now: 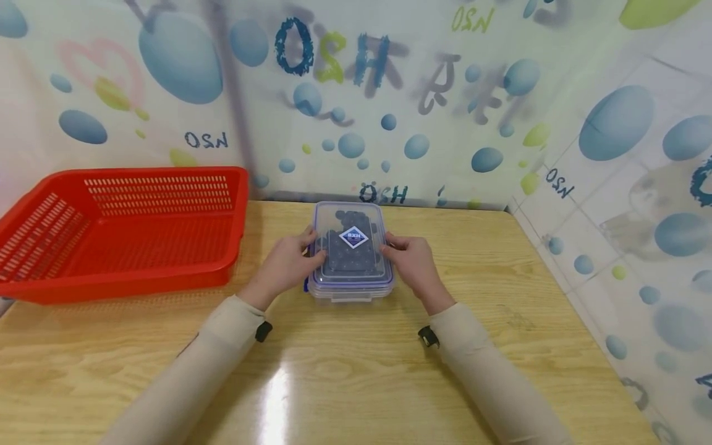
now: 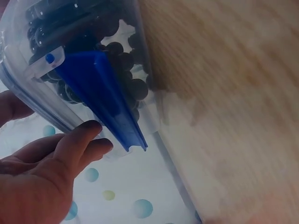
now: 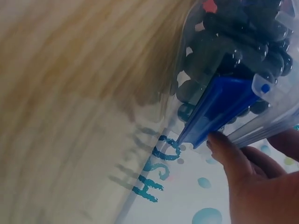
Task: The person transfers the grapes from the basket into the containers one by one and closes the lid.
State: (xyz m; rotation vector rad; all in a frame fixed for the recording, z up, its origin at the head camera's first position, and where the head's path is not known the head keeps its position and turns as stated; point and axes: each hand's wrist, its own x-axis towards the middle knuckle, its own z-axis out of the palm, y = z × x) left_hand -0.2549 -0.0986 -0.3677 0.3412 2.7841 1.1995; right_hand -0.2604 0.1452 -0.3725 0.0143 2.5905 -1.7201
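Note:
A clear plastic food container (image 1: 351, 278) with a blue-edged lid and a diamond sticker (image 1: 353, 237) sits on the table in the head view. Dark round pieces (image 2: 138, 88), like berries or grapes, fill it. My left hand (image 1: 286, 262) grips its left side at the lid's rim, thumb on top. On the opposite side my right hand (image 1: 414, 266) holds the rim the same way. The left wrist view shows a blue side latch (image 2: 100, 88) swung out from the wall, fingertips close by. Another blue latch (image 3: 219, 105) stands out in the right wrist view, right by my fingers.
A red slatted plastic basket (image 1: 167, 272) stands at the left of the wooden table (image 1: 345, 371). Behind the table hangs a patterned sheet (image 1: 356, 111) with blue bubbles, and a similar covering (image 1: 628, 235) runs along the right side.

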